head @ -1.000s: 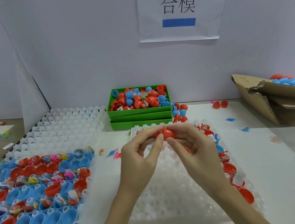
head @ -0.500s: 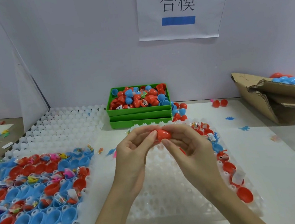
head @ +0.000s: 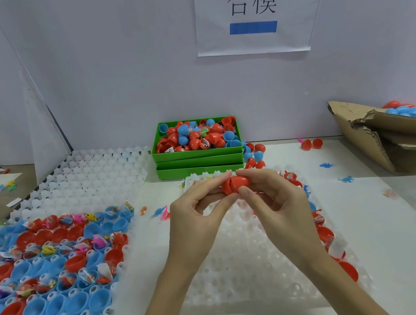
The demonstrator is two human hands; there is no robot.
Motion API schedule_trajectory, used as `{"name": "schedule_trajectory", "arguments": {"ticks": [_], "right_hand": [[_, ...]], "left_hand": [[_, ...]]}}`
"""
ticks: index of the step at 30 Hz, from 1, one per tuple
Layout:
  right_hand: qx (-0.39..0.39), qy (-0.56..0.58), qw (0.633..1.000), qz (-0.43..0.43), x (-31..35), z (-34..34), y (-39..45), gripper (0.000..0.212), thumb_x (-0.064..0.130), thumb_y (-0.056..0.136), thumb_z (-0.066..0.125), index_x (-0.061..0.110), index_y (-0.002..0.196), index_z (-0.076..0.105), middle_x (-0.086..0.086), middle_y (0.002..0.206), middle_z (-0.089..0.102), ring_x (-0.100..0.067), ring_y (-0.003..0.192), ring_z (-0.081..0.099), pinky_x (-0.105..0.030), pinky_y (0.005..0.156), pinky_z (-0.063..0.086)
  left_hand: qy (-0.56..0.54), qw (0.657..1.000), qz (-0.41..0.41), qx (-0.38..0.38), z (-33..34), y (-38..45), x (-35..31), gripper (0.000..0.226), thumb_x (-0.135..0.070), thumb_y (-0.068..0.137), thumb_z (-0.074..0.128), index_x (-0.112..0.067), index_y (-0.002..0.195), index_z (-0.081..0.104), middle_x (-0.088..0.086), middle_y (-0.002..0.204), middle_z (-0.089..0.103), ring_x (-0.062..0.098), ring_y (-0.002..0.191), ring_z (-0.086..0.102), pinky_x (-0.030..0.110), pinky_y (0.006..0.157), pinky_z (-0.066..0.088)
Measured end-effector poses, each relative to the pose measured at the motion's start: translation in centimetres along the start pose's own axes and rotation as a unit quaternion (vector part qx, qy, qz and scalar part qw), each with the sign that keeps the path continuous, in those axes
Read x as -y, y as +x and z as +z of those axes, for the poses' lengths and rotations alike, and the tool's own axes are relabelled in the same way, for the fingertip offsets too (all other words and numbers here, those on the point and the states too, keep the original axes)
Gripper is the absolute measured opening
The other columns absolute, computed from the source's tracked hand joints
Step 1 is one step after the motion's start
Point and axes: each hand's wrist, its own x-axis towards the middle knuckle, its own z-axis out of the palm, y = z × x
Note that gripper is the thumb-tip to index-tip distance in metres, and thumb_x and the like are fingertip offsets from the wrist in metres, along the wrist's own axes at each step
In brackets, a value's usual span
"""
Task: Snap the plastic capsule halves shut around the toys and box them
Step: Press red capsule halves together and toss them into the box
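Both hands meet in mid-air over the counter (head: 381, 214), pinching one red capsule (head: 236, 184) between them: the left hand (head: 196, 220) grips its left end with thumb and fingertips, the right hand (head: 276, 201) curls round its right end. A seam shows across the capsule's middle. Directly beneath lies a white dimpled tray (head: 241, 265), with red capsule halves (head: 325, 233) along its right edge. To the left, another tray (head: 45, 269) holds blue and red halves, many with bagged toys. Behind the hands stand stacked green boxes (head: 199, 162), the top one heaped with capsules. A torn cardboard box (head: 372, 137) of capsules sits at the far right.
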Motion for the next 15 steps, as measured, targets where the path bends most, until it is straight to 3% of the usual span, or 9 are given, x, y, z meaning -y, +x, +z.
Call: {"name": "schedule_trajectory", "arguments": {"ticks": [5,9,15], "right_hand": [[0.049,0.031,0.998,0.016,0.3,-0.7,0.3,0.034,0.024,0.091,0.071,0.019,0.124,0.073,0.010,0.113,0.077,-0.013,0.109,0.073,-0.022,0.091,0.058],[0.054,0.037,0.997,0.038,0.5,-1.1,0.5,0.037,0.029,0.086,0.073,0.022,0.123,0.075,0.012,0.111,0.078,-0.009,0.107,0.074,-0.021,0.090,0.058],[0.045,-0.006,0.998,0.038,0.3,-0.9,0.2,0.042,0.023,0.088,0.074,0.020,0.130,0.071,0.014,0.114,0.077,-0.001,0.107,0.072,-0.019,0.090,0.058]], "left_hand": [[0.067,0.996,0.061,-0.011,-0.6,0.1,0.1,0.044,-0.020,0.080,0.085,-0.019,0.123,0.077,-0.008,0.110,0.078,0.022,0.102,0.075,0.031,0.091,0.061],[0.065,0.997,0.043,-0.024,-0.6,0.1,0.1,0.046,-0.026,0.076,0.088,-0.022,0.121,0.077,-0.012,0.106,0.078,0.014,0.096,0.077,0.025,0.088,0.061],[0.102,0.991,0.082,-0.030,-0.7,0.2,0.3,0.036,-0.023,0.076,0.091,-0.021,0.110,0.081,-0.012,0.102,0.078,0.021,0.092,0.076,0.035,0.084,0.063]]}}
